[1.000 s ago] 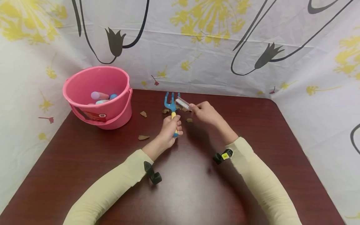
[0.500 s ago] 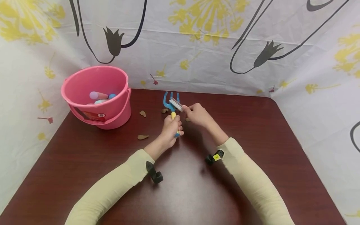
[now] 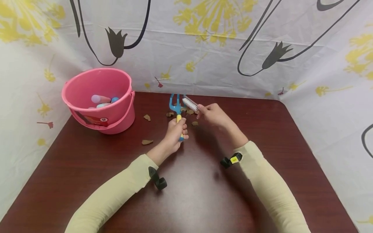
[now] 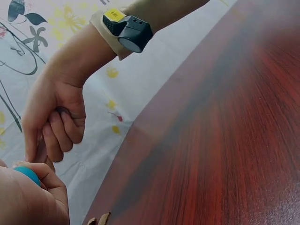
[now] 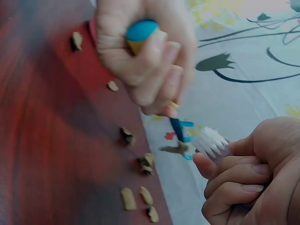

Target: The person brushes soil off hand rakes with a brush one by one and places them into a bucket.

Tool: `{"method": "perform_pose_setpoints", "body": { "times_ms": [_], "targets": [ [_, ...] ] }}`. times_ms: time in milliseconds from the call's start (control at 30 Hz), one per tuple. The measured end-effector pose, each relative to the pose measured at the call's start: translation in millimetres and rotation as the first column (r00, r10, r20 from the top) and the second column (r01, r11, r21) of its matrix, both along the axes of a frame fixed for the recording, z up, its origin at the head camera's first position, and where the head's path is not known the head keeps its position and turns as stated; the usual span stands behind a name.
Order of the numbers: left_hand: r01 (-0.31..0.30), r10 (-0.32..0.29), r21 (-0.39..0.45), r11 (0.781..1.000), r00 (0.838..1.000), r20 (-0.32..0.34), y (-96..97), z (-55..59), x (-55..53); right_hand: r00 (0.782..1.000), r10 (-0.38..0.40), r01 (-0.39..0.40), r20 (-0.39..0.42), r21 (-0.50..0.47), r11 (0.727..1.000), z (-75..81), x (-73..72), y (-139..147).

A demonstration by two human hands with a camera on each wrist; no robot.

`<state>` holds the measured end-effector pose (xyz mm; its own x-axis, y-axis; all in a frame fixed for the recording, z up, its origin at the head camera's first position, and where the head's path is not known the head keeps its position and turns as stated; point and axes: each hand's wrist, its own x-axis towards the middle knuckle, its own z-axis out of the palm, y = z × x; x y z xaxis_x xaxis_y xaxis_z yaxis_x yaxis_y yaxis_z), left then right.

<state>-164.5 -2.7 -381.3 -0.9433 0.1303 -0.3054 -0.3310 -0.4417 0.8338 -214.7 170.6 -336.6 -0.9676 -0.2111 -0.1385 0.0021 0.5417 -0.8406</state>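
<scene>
My left hand (image 3: pixel 174 133) grips the yellow handle of a small garden fork (image 3: pixel 175 109), whose blue tines point away above the table. The handle's blue end shows below the fist in the right wrist view. Between thumb and fingers, my right hand (image 3: pixel 216 116) holds a brush (image 3: pixel 190 104) with white bristles, close beside the fork's right tine. Its handle is mostly hidden in the curled fingers. In the right wrist view the bristles (image 5: pixel 211 142) face the tines. Beneath the tools lie several brown flakes (image 3: pixel 194 123) on the table.
A pink bucket (image 3: pixel 123 120) at the back left holds several pastel and blue items. More brown pieces (image 3: pixel 147 142) are scattered between it and my left hand. Patterned white cloth (image 3: pixel 215 74) hangs behind the dark red table (image 3: pixel 247 194).
The brush moved left across the fork's head, then back right to beside the tines. My left hand has stayed nearly still with the fork.
</scene>
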Motion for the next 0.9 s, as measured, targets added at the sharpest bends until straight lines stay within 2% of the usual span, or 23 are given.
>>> {"method": "perform_pose_setpoints", "body": {
  "times_ms": [133,300,433,533,733,900],
  "targets": [
    [-0.006,0.006,-0.022,1.000,1.000,-0.010,2.6,-1.2,0.4,1.000,0.011,-0.010,-0.010,0.031,0.999,-9.9,3.3,-10.7],
    [-0.019,0.019,-0.026,0.999,1.000,-0.008,6.0,-2.5,-0.4,0.998,0.015,-0.012,-0.061,0.062,0.998,-17.0,8.5,-25.2],
    [0.002,-0.002,0.005,1.000,1.000,-0.001,9.1,-1.6,-1.8,0.992,0.060,-0.048,-0.112,0.108,0.993,-15.0,12.8,-35.5],
    [0.017,-0.017,0.021,1.000,1.000,0.000,9.2,0.9,-1.5,0.992,0.079,-0.068,-0.103,0.107,0.992,-11.1,12.9,-35.9],
    [0.019,-0.019,0.024,1.000,1.000,-0.005,4.9,2.8,-1.1,0.996,-0.007,0.008,-0.087,0.010,1.000,-0.6,7.5,-18.2],
    [0.016,-0.016,0.035,0.999,1.000,-0.003,2.2,2.7,-1.7,0.996,-0.043,0.043,-0.072,-0.007,0.999,2.0,4.3,-1.3]
  ]
}}
